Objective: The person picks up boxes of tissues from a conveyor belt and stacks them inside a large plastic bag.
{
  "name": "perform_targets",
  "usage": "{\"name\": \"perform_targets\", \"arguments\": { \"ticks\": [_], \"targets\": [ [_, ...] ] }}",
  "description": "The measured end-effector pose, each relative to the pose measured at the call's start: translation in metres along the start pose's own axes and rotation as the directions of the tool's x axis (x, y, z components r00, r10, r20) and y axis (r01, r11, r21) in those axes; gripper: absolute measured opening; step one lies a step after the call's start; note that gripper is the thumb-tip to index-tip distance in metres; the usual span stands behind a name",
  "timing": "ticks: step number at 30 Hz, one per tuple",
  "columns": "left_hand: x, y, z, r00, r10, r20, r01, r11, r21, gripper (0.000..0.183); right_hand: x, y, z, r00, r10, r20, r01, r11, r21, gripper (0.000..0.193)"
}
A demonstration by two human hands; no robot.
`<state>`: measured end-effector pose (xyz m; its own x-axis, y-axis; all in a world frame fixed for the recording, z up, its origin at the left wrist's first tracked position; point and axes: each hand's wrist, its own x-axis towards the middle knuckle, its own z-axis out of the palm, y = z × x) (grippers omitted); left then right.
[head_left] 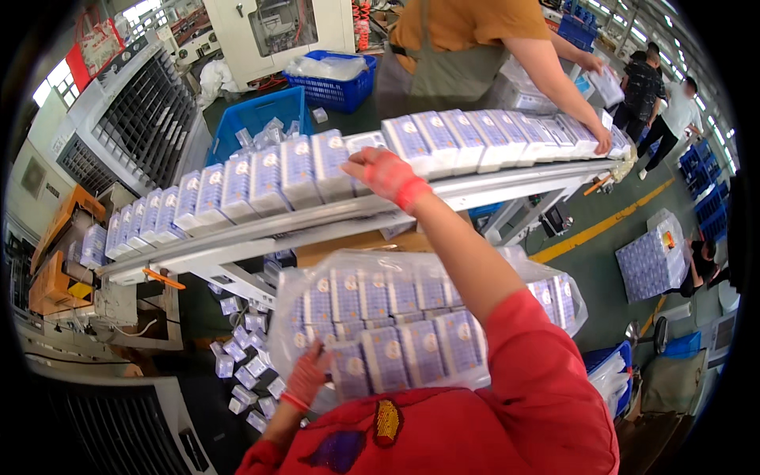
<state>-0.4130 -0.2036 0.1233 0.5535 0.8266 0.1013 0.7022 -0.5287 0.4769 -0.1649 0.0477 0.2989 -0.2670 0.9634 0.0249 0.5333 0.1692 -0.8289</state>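
My right hand [386, 176], with a pinkish-red covering over palm and wrist, reaches over the conveyor. Its fingers stretch left at the row of purple-and-white tissue packs [273, 174], beside a pack [364, 142] sitting lower than its neighbours; nothing shows in its grip. My left hand [307, 377], covered likewise, lies with fingers extended against the left side of a large clear plastic bag [290, 297]. Several similar packs [383, 356] stand in rows inside that bag, close in front of me. The fingertips are partly hidden at both hands.
Across the conveyor [317, 218], a person in an orange shirt [467, 28] touches the row's right end. Behind it stand blue crates [261, 111]. Small boxes [253, 368] litter the floor at left. A filled bag [653, 257] stands at right, and an air cooler [142, 111] at far left.
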Motion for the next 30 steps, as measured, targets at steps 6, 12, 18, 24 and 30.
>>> {"name": "perform_targets", "arguments": {
  "ticks": [6, 12, 18, 24, 30],
  "targets": [
    [0.006, 0.029, -0.008, 0.950, -0.256, 0.177, 0.311, 0.792, -0.525, 0.079, 0.094, -0.053, 0.077, 0.839, 0.478, -0.259, -0.530, 0.615, -0.583, 0.095],
    [0.018, 0.022, -0.058, 0.899, -0.118, 0.421, 0.255, 0.924, -0.286, 0.075, 0.140, 0.001, 0.058, 0.726, 0.623, -0.292, -0.637, 0.448, -0.627, 0.092],
    [0.000, -0.015, -0.095, 0.942, -0.117, -0.315, 0.080, 0.988, -0.129, 0.062, 0.122, 0.009, 0.038, 0.847, 0.452, -0.281, -0.520, 0.590, -0.617, 0.075],
    [-0.024, -0.031, -0.071, 0.824, -0.564, -0.050, 0.355, 0.584, -0.730, 0.081, 0.038, -0.009, -0.029, 0.907, 0.126, -0.401, -0.007, 0.958, 0.287, 0.058],
    [-0.033, -0.060, -0.058, 0.801, -0.502, 0.326, 0.193, -0.298, -0.935, 0.046, -0.132, -0.046, 0.109, 0.962, -0.036, -0.270, 0.147, 0.904, 0.402, 0.060]
  ]
}}
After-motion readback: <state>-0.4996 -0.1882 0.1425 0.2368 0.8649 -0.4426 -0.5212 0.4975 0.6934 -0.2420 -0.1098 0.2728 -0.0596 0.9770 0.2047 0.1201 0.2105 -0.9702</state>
